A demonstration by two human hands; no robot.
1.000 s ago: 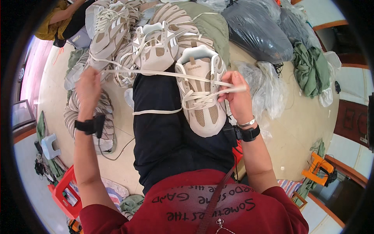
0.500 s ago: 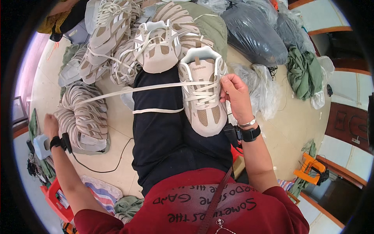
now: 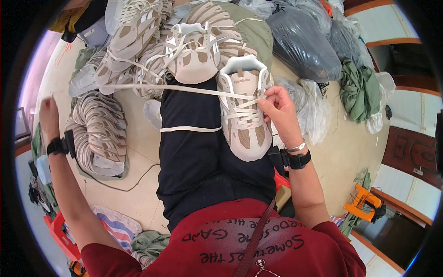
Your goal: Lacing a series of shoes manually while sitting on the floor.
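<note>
A beige and white shoe upper (image 3: 248, 143) lies over my right thigh, its white lacing crossed over the tongue. My right hand (image 3: 280, 110) grips its right eyelet edge, thumb and forefinger pinched beside the top lace crossing. From there a pale shoelace (image 3: 184, 88) stretches nearly straight leftward, over my left thigh. Out at the far left, my left hand (image 3: 49, 116) is closed, in line with that lace. The stretch of lace nearest this hand is lost against the pale floor. Another strand of lace (image 3: 190, 129) lies across my left thigh, lower down.
Another partly laced upper (image 3: 191, 57) sits beyond my knees. Stacked uppers (image 3: 104, 131) stand on the floor to the left, with more bundles (image 3: 134, 39) further off. Dark plastic bags (image 3: 302, 46) and green cloth (image 3: 362, 87) lie at the far right. A cable trails from my left wristband.
My left hand has moved outward and farther from my body, and the stretched lace has swung up with it. The shoe upper and my right hand have shifted slightly right.
</note>
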